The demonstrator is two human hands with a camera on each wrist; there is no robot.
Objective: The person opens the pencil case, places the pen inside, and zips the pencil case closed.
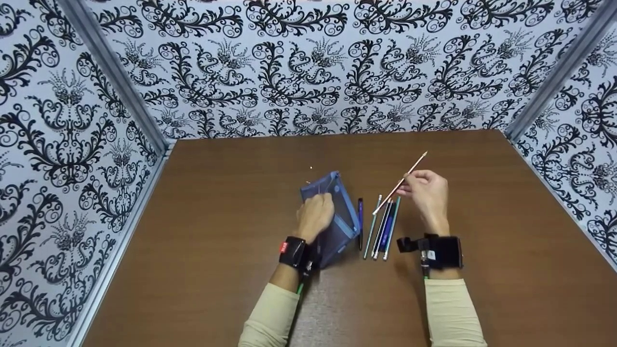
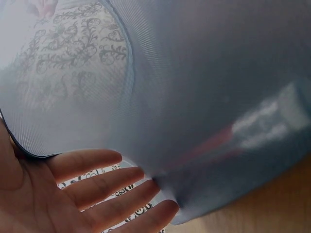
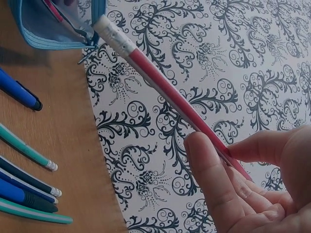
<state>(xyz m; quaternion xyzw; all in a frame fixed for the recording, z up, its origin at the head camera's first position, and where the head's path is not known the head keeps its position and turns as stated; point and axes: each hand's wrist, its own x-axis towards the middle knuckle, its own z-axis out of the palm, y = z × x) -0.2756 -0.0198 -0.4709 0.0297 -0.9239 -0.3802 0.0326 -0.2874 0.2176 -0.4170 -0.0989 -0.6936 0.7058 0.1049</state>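
Note:
My left hand (image 1: pixel 316 213) holds a translucent blue zip pouch (image 1: pixel 332 246) by its edge, tilted over the table. In the left wrist view the fingers (image 2: pixel 104 189) lie along the pouch's rim, and a blurred red item with a whitish end (image 2: pixel 267 121) shows through its wall. My right hand (image 1: pixel 430 193) pinches a red-and-white pencil (image 1: pixel 415 165) between thumb and fingers. The pencil slants over the table, its white eraser (image 3: pixel 112 34) toward the pouch in the right wrist view. Just below it lie several pencils and pens (image 1: pixel 387 231), side by side.
A dark blue pen (image 1: pixel 360 221) lies close to the pouch's right side. Small light specks (image 1: pixel 311 167) dot the brown table (image 1: pixel 217 202) behind the pouch. Patterned black-and-white panels (image 1: pixel 308 67) enclose the back and both sides.

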